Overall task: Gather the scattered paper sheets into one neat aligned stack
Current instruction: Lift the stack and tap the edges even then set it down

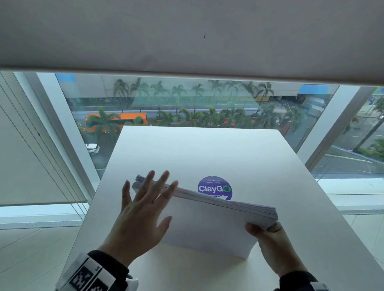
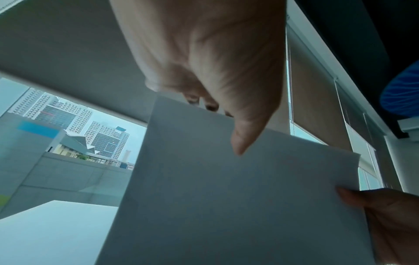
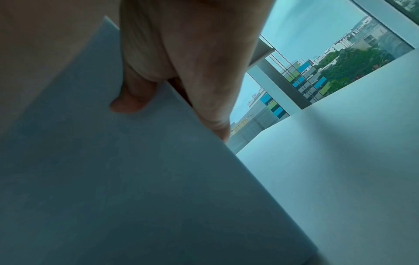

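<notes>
A thick stack of white paper sheets stands on its lower edge on the white table, leaning toward me. My left hand lies flat with spread, straight fingers against the stack's left end, fingertips over its top edge. My right hand grips the stack's right end, thumb on the near face and fingers behind. In the left wrist view the paper fills the middle below my left hand. The right wrist view shows my right hand pinching the paper's edge.
A round purple ClayGo sticker sits on the table just behind the stack. The table is square, with its far edge near a large window and a lowered roller blind. Floor lies to both sides.
</notes>
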Available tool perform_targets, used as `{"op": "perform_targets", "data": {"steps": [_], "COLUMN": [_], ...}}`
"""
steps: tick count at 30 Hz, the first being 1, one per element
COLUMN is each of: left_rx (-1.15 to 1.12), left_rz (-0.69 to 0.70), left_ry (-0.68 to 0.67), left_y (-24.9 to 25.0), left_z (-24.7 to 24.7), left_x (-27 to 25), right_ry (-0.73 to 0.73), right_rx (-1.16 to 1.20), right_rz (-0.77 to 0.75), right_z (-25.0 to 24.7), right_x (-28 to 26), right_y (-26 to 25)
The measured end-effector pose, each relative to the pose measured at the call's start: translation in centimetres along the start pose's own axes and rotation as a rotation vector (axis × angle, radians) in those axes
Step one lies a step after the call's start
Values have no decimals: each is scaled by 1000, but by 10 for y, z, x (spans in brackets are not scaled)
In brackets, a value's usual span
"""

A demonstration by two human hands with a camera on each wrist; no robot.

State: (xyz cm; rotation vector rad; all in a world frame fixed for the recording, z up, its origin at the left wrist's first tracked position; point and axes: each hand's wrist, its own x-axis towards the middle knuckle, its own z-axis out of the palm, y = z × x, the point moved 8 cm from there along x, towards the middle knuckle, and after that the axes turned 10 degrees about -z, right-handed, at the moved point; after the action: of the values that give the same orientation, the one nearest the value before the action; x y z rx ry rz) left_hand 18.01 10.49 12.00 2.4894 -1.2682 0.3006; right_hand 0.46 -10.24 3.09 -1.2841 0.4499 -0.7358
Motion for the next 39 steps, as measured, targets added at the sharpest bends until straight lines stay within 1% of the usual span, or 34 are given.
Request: {"op": "perform_targets", "data": {"steps": [2, 4, 5, 6, 8, 9, 10, 13, 16, 19, 21, 23, 26, 28, 31, 33, 35, 36, 39], "left_rx": [-118, -316, -482, -701, -1106, -1230, -1291, -1281, -1326, -1367, -1382, -1383, -1363, -1402, -1379, -1343, -1313, -1298, -1291], "left_rz": [-113, -273, -365, -468, -597, -633, -656, -645, -617, -548, -513, -509, -551, -572, -617, -665, -682, -690, -658], "left_ry": [115, 241, 234, 144, -82, -149, -159, -83, -24, 20, 36, 26, -21, -75, -131, -101, -65, -44, 4], "left_y": [-10, -31, -44, -55, -65, -65, -66, -65, -63, -59, -59, -62, -65, -66, -69, -70, -68, -67, -59], "left_z": [-12, -21, -19, -8, 23, 34, 42, 48, 40, 33, 29, 31, 37, 47, 63, 67, 67, 64, 50], "left_x": [2, 2, 2, 1, -4, -7, -9, -11, -11, -11, -12, -14, -15, -16, -20, -23, -24, -25, -26], "right_ry": [-8, 3, 0, 7, 12, 12, 19, 34, 45, 29, 18, 4, -6, 7, 29, 65, 108, 107, 173], "right_rx": [29, 57, 68, 70, 75, 81, 82, 66, 88, 80, 67, 46, 8, 14, -31, -68, -99, -112, -124], "right_rz": [-3, -3, -3, 5, 6, 6, 6, -7, -28, -49, -58, -81, -113, -109, -93, -78, -107, -104, -110], "right_z": [-1, -2, -3, -4, -3, -3, -3, -5, -6, -6, -5, -3, 0, 1, 2, 4, 1, -1, -4], "right_x": [0, 0, 0, 0, -1, -1, -2, -4, -5, -6, -6, -4, -1, 1, -3, -5, -6, -6, -7], "right_y": [2, 2, 3, 3, 2, 3, 3, 1, -3, -9, -12, -16, -21, -19, -15, -12, -12, -10, -19]}}
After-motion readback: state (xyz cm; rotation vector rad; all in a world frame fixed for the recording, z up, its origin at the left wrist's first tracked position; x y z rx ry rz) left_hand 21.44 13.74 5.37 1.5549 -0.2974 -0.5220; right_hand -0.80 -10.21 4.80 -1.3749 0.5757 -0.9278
